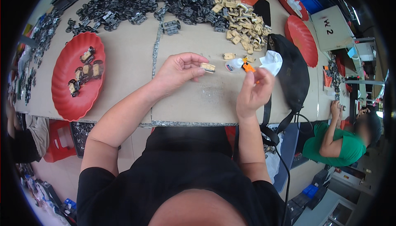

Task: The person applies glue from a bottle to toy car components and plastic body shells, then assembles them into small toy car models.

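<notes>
In my left hand, thumb and fingers pinch a small tan toy car body with a darker edge, just above the tabletop. My right hand is raised to its right, fingers curled round a small orange object with dark markings; its lower part is hidden by the fingers. A little white bottle with a label lies between the two hands. Beyond it are a few loose tan car bodies. A crumpled white tissue is beside the right hand.
Black toy chassis with wheels and tan bodies are heaped at the back. A red scalloped tray at left holds several cars. A black bag and red tray stand right. A person in green sits far right.
</notes>
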The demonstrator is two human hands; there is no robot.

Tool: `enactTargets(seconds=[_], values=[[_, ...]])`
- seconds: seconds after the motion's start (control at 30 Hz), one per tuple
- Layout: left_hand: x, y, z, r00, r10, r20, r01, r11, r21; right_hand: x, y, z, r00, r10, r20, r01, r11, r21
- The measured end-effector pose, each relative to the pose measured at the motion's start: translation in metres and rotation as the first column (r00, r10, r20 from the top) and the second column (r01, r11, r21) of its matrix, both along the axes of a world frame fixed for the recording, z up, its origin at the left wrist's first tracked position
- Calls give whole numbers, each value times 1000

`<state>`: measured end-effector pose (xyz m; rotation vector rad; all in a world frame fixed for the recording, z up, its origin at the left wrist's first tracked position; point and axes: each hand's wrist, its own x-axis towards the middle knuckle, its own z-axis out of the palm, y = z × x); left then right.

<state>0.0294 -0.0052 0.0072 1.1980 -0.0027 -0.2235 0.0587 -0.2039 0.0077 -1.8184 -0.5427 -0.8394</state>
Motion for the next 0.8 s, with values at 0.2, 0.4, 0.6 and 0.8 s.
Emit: enactTargets(seconds=[0.2, 0.4, 0.6, 0.8], values=[[-1, -9, -9, 982, -43, 182, 29, 996, 81, -11, 15, 5, 503, 579, -641, -357, 815, 456], [-1, -7, 1, 975, -92, 203, 44, 972, 230, -5, 11, -6, 243, 782, -574, -339, 623, 705], [35, 57, 11, 706, -223, 672, -667, 110, 737, -5, 10, -1, 179, 810, -558, -305, 585, 751], [59, 81, -2, 865, -42, 500, -474, 255, 843, -7, 13, -2, 107, 844, -526, -316, 530, 787]])
